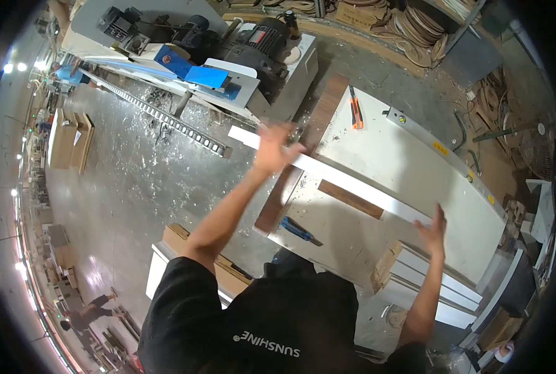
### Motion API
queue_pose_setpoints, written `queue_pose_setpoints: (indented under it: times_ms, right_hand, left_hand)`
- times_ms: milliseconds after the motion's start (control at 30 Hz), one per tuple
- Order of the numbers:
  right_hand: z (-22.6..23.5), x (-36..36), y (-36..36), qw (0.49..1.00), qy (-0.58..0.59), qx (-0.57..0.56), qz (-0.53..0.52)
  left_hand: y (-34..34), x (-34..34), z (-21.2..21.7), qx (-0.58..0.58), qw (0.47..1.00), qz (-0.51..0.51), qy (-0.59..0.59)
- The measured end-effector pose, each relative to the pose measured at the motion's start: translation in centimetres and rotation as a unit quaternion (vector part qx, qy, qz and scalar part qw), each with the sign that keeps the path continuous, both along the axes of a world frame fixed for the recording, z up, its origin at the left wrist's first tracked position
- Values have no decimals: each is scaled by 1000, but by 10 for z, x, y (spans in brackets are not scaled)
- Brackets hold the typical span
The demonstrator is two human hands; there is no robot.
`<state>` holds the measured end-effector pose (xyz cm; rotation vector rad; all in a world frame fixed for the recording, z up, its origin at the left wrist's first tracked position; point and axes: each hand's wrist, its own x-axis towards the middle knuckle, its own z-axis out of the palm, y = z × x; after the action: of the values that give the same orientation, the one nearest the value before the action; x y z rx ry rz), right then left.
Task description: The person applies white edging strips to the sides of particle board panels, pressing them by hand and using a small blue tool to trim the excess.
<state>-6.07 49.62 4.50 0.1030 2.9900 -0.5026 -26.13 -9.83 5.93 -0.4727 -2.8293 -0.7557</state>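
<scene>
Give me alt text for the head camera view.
A person's left hand and right hand hold a long white strip over a white worktable; an orange utility knife and blue tool lie there.

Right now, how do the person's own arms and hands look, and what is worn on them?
Both forearms are bare, without long sleeves. The left hand and the right hand have no gloves, and I see no watch, ring or bracelet. Short black sleeves of a T-shirt end at the upper arms. The shirt bears small white lettering.
</scene>
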Motion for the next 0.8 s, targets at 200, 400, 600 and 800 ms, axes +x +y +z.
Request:
queue_pose_setpoints:
  times_ms: [200, 400, 600, 800]
  right_hand:
    - [-25, -8, 48, 908, -221, -214, -285]
    - [-49, 2, 56, 883, -194, -241, -353]
    - [-48, 17, 72, 824, -250, -347, -373]
    - [-49, 15, 57, 828, -244, -318, -392]
  left_hand:
    - [-176, -56, -60, -54, 934, 301, -184]
    - [-192, -67, -69, 40, 909, 192, -367]
    - [-161, -32, -41, 98, 908, 193, -359]
    - [-141, -15, -46, 166, 898, 215, -347]
